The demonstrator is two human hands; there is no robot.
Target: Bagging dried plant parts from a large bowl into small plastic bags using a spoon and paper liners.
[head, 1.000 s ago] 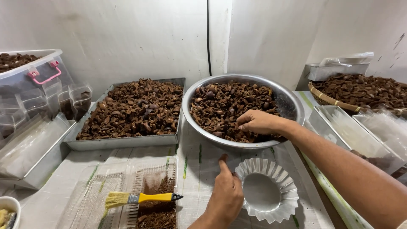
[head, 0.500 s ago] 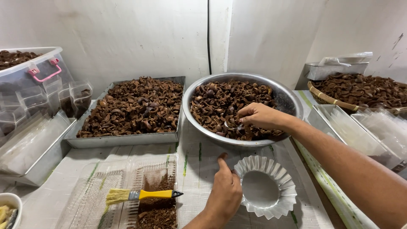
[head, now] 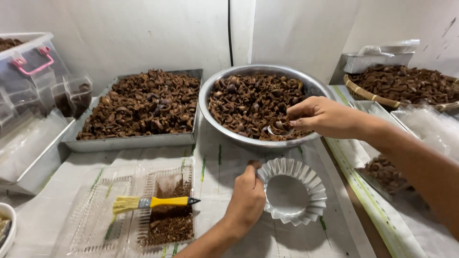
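Observation:
My right hand (head: 321, 116) reaches into the round metal bowl (head: 213, 86) of brown dried pieces and pinches one small curled piece (head: 279, 126) between thumb and fingers near the bowl's front rim. My left hand (head: 247, 197) grips the left edge of a white fluted paper cup (head: 313, 188) that lies empty on the table just in front of the bowl.
A rectangular metal tray (head: 134, 142) heaped with the same brown pieces sits left of the bowl. A yellow-handled brush (head: 152, 202) lies on a clear plastic tray (head: 95, 215) holding brown crumbs. Clear plastic boxes (head: 28, 67) stand at far left; a woven basket (head: 368, 95) and plastic bags at right.
My right hand has lifted slightly at the bowl's front rim and now pinches a piece. My left hand stays on the fluted cup.

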